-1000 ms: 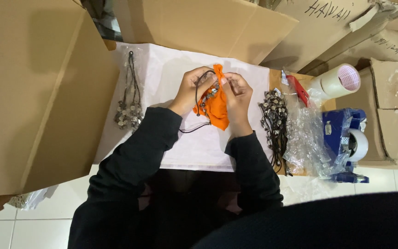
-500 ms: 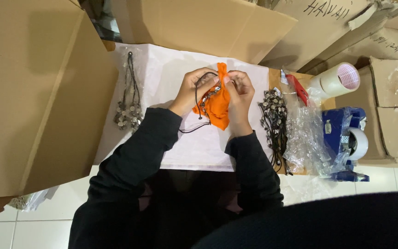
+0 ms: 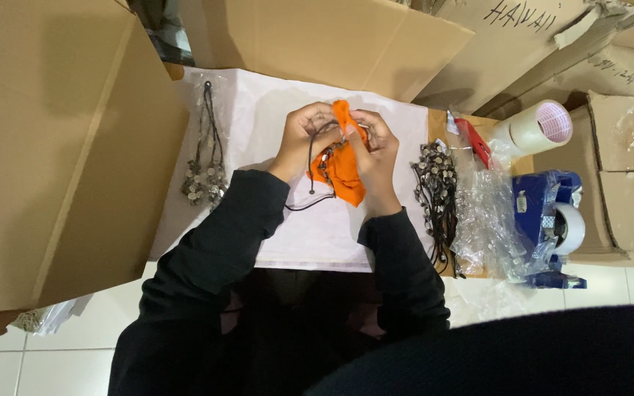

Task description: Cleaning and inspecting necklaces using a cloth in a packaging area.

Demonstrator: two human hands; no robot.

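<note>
Hands are meeting over the middle of a white sheet (image 3: 317, 235) that is covering the work table. The left hand (image 3: 304, 138) and the right hand (image 3: 373, 147) are both closing on an orange cloth (image 3: 343, 165), each pinching it near its upper end with fingers curled tight, so neither hand is standing open. The cloth is hanging lengthwise between them: its long axis is running from the far side of the table toward the person, tilting slightly to the right as it comes down, with the narrow top end pointing away and the wider lower end pointing toward the person's body. A thin black cord (image 3: 310, 192) is trailing from under the left hand, dropping down and curling onto the sheet beside the left sleeve; small metal pieces are showing against the cloth, but how they are attached is too small to tell.

To the left, a bunch of corded metal charms (image 3: 202, 176) is lying on the sheet, well apart from the hands. To the right, a larger pile of similar charms (image 3: 436, 191) is lying just beside the right wrist, next to crumpled clear plastic bags (image 3: 486, 220). Farther right, a blue tape dispenser (image 3: 544, 220) and a roll of clear tape (image 3: 537, 128) are sitting near a red-handled tool (image 3: 472, 139). Cardboard boxes (image 3: 53, 147) are surrounding the table.
</note>
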